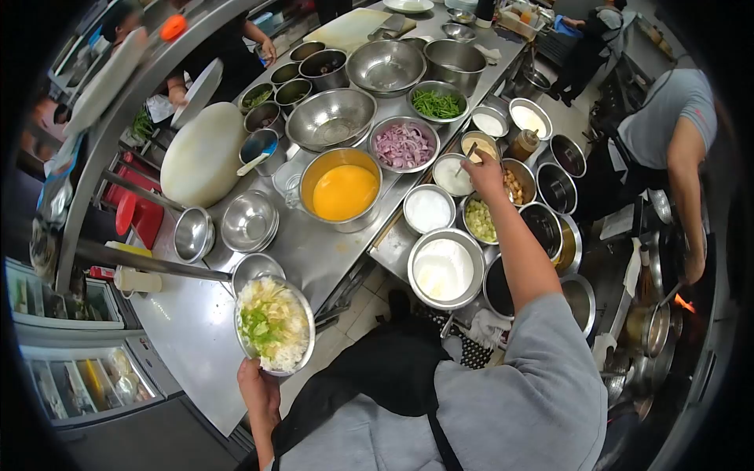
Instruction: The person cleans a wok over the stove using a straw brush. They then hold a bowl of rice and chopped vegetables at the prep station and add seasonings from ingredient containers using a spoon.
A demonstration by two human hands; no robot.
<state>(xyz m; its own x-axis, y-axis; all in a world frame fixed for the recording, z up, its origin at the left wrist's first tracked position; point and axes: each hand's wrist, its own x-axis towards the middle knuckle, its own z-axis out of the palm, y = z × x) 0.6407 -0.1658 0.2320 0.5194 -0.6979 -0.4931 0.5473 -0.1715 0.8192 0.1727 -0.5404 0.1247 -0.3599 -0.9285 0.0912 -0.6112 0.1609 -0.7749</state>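
Observation:
My left hand (258, 391) grips the rim of a metal bowl (309, 334). In this bowl lie white rice (289, 343) and chopped pale-green vegetables (263, 323). My right arm reaches forward across a group of ingredient containers. There my right hand (484, 174) is closed on a spoon (472, 149), at a bowl of tan powder (487, 144). Nearby are a container of white granules (452, 174), one of brown chunks (512, 187) and one of diced green vegetable (479, 221). Closer to me sits a large bowl of white powder (444, 268).
A pot of yellow liquid (345, 192), a bowl of sliced red onions (404, 145) and a bowl of cut greens (437, 103) stand on the steel counter (188, 314). At right, a co-worker (667, 118) handles a pan near a flame (685, 303). Another person stands behind the shelf rail.

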